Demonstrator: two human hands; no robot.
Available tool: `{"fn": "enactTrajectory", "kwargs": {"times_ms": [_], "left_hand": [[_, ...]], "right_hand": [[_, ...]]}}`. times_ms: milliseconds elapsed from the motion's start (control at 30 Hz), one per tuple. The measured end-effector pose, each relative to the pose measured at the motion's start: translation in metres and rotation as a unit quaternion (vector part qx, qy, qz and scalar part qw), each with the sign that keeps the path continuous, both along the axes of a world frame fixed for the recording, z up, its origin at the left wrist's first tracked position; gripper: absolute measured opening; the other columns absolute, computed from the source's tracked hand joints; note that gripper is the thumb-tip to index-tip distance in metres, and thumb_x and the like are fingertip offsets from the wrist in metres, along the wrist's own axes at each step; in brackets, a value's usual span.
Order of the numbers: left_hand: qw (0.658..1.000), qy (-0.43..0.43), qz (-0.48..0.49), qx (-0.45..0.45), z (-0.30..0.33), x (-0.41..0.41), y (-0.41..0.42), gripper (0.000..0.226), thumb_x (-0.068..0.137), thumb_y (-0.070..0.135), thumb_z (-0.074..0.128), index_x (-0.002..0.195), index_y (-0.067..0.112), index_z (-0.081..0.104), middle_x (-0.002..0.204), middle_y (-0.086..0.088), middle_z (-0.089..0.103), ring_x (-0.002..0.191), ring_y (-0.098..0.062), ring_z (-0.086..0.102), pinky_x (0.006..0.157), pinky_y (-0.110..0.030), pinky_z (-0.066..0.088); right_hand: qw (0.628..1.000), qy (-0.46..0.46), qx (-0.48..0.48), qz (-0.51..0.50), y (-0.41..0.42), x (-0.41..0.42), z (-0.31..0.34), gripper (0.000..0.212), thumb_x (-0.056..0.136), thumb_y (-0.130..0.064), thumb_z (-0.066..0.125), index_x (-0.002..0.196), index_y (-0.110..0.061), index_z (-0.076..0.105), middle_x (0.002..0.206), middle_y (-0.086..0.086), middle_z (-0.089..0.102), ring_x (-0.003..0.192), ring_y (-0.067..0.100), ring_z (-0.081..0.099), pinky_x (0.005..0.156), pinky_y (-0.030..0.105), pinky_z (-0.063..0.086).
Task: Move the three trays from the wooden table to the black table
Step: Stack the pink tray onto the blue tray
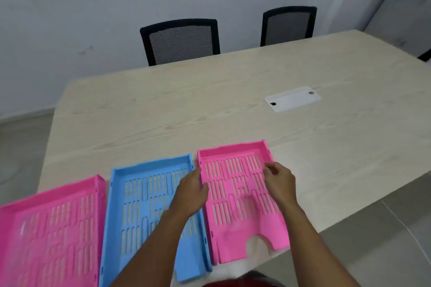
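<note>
Three trays sit in a row along the near edge of the table (163,105): left tray (53,233), middle tray (149,207) just beside it, right tray (235,191) next over. Both hands are above that right tray, left hand (191,196) at its left wall, right hand (279,182) at its right. Cable cover plate (292,99) lies farther back, right. Two chairs (180,41) (288,24) stand behind the table.

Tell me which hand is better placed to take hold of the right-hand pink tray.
Right, narrowly. The right hand hovers over the right pink tray by its right wall, fingers spread. The left hand sits at the tray's left wall, partly over the blue tray. A two-handed lift looks likeliest.
</note>
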State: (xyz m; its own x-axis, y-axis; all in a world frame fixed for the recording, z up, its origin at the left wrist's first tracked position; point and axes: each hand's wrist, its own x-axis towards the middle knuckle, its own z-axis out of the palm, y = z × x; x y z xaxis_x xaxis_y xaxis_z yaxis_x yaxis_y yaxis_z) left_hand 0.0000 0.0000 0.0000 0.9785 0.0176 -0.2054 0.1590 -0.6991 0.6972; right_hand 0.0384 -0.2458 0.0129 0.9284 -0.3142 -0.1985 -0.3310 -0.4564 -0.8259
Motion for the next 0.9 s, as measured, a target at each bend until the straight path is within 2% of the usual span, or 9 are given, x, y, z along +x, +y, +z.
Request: {"fn": "enactTrajectory", "kwargs": {"times_ms": [167, 333, 467, 567, 633, 700, 767, 833, 900], "left_hand": [[0.998, 0.062, 0.01, -0.005, -0.005, 0.002, -0.014, 0.06, 0.097, 0.024, 0.051, 0.151, 0.004, 0.032, 0.153, -0.017, 0.042, 0.14, -0.029, 0.041, 0.114, -0.042, 0.034], [0.996, 0.078, 0.033, 0.023, -0.009, 0.008, -0.028, 0.054, 0.097, 0.023, 0.05, 0.143, -0.002, 0.038, 0.138, -0.024, 0.054, 0.124, -0.033, 0.054, 0.098, -0.034, 0.043], [0.995, 0.09, 0.045, 0.015, -0.013, 0.011, -0.04, 0.063, 0.098, 0.024, 0.05, 0.151, 0.0, 0.025, 0.153, -0.022, 0.039, 0.126, -0.032, 0.052, 0.095, -0.024, 0.037], [0.993, 0.095, 0.075, -0.004, -0.018, 0.012, -0.048, 0.072, 0.098, 0.024, 0.051, 0.156, 0.004, 0.012, 0.16, -0.017, 0.027, 0.129, -0.027, 0.05, 0.092, -0.017, 0.03], [0.988, 0.109, 0.106, -0.019, -0.023, 0.013, -0.051, 0.076, 0.097, 0.023, 0.053, 0.156, 0.006, 0.009, 0.138, -0.012, 0.054, 0.112, -0.023, 0.062, 0.086, -0.014, 0.044], [0.983, 0.118, 0.135, -0.04, -0.026, 0.015, -0.053, 0.076, 0.096, 0.024, 0.055, 0.156, 0.008, 0.012, 0.102, 0.001, 0.062, 0.078, -0.008, 0.063, 0.056, -0.005, 0.045], [0.981, 0.124, 0.142, -0.044, -0.023, 0.017, -0.055, 0.076, 0.096, 0.028, 0.057, 0.156, 0.007, 0.016, 0.125, -0.011, 0.062, 0.091, -0.01, 0.065, 0.07, -0.006, 0.045], [0.982, 0.107, 0.144, -0.054, -0.018, 0.021, -0.055, 0.076, 0.095, 0.031, 0.059, 0.155, 0.007, 0.021, 0.151, -0.016, 0.044, 0.129, -0.026, 0.054, 0.1, -0.025, 0.042], [0.981, 0.082, 0.153, -0.087, -0.012, 0.026, -0.055, 0.073, 0.093, 0.032, 0.061, 0.154, 0.009, 0.027, 0.154, -0.014, 0.04, 0.139, -0.029, 0.043, 0.112, -0.038, 0.036]], "right_hand": [[0.999, 0.026, -0.019, -0.012, -0.024, -0.002, -0.021, 0.038, 0.094, -0.007, 0.058, 0.131, -0.004, 0.066, 0.13, 0.015, 0.069, 0.119, 0.029, 0.064, 0.105, 0.036, 0.049], [0.998, 0.042, -0.043, -0.008, -0.038, -0.003, -0.04, 0.047, 0.093, -0.001, 0.055, 0.14, -0.002, 0.057, 0.14, 0.018, 0.062, 0.128, 0.034, 0.058, 0.11, 0.042, 0.046], [0.995, 0.076, -0.051, 0.032, -0.047, -0.004, -0.051, 0.033, 0.091, 0.007, 0.048, 0.113, -0.006, 0.069, 0.106, 0.014, 0.076, 0.079, 0.018, 0.069, 0.069, 0.021, 0.055], [0.994, 0.095, -0.045, 0.043, -0.056, -0.004, -0.057, 0.033, 0.092, 0.007, 0.045, 0.108, -0.005, 0.071, 0.09, 0.013, 0.075, 0.079, 0.029, 0.072, 0.076, 0.034, 0.06], [0.993, 0.095, -0.042, 0.051, -0.06, -0.002, -0.057, 0.03, 0.093, 0.007, 0.046, 0.098, -0.007, 0.071, 0.081, 0.009, 0.073, 0.076, 0.029, 0.07, 0.073, 0.032, 0.059], [0.992, 0.098, -0.045, 0.064, -0.064, 0.003, -0.056, 0.028, 0.095, 0.006, 0.047, 0.088, -0.011, 0.068, 0.074, 0.003, 0.069, 0.071, 0.026, 0.068, 0.066, 0.027, 0.056], [0.991, 0.099, -0.05, 0.075, -0.068, 0.007, -0.051, 0.027, 0.096, 0.004, 0.047, 0.089, -0.012, 0.067, 0.073, -0.003, 0.066, 0.068, 0.019, 0.065, 0.059, 0.018, 0.049], [0.991, 0.094, -0.054, 0.076, -0.072, 0.013, -0.046, 0.027, 0.097, 0.004, 0.046, 0.094, -0.012, 0.069, 0.075, -0.004, 0.066, 0.067, 0.011, 0.063, 0.057, 0.013, 0.044], [0.992, 0.087, -0.051, 0.075, -0.075, 0.021, -0.038, 0.028, 0.096, 0.002, 0.047, 0.095, -0.013, 0.07, 0.076, -0.002, 0.067, 0.066, 0.01, 0.062, 0.055, 0.014, 0.042]]}}
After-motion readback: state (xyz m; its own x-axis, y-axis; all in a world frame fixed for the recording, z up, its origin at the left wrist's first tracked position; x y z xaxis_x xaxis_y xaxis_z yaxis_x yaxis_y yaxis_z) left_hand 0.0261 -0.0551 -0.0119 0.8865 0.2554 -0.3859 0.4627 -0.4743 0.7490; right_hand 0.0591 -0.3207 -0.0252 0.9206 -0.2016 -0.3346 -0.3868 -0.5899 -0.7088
